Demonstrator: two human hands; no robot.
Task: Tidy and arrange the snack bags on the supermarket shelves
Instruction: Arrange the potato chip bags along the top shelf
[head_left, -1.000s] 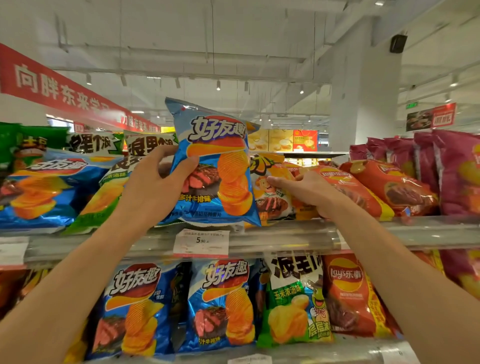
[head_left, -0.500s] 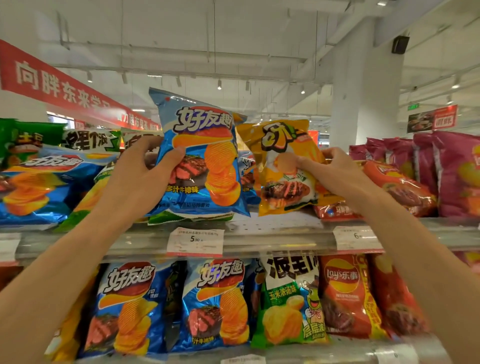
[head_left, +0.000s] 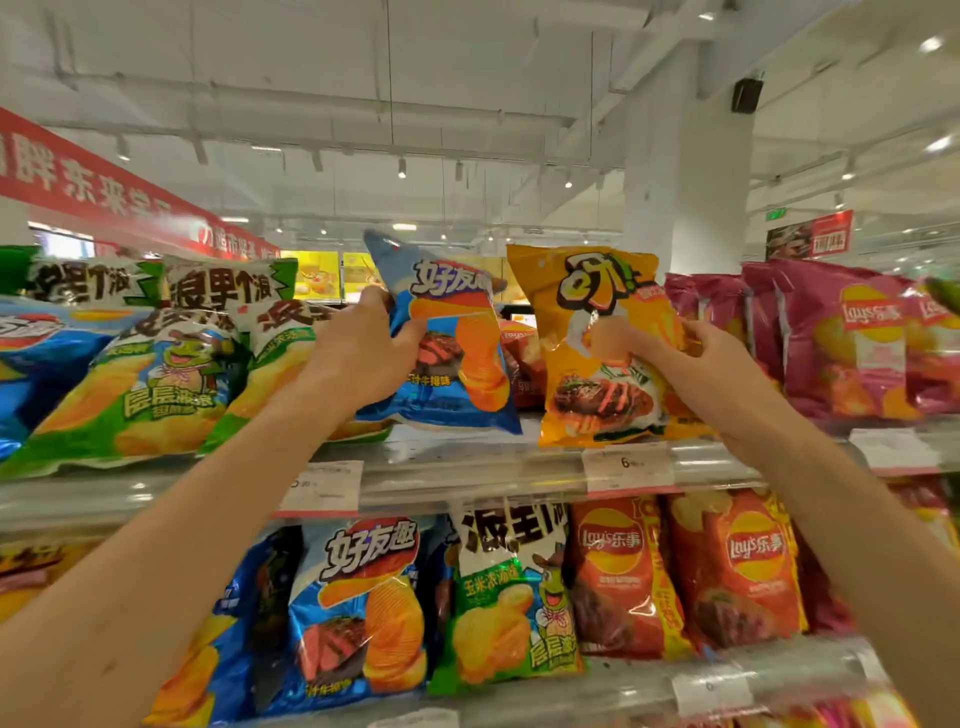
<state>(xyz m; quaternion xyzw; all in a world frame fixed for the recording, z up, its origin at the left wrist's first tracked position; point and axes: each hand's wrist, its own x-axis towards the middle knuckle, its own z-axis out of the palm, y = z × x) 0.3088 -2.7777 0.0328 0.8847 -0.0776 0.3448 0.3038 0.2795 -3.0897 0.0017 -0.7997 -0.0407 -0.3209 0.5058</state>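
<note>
At the upper shelf (head_left: 467, 462), a blue chip bag (head_left: 452, 358) is gripped by the left hand (head_left: 358, 358) and a yellow chip bag (head_left: 597, 353) by the right hand (head_left: 711, 374), both upright just above the edge, approx. side by side. Judged mid-arranging: next, each prob. needs setting upright w/ matching bags. Red bags (head_left: 522, 364) behind are mostly hidden; price tags (head_left: 626, 465) are unreadable.

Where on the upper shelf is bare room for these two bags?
Bare shelf deck shows under the blue bag, between the green bags and the yellow bag. Left of it and among the pink bags is packed.
</note>
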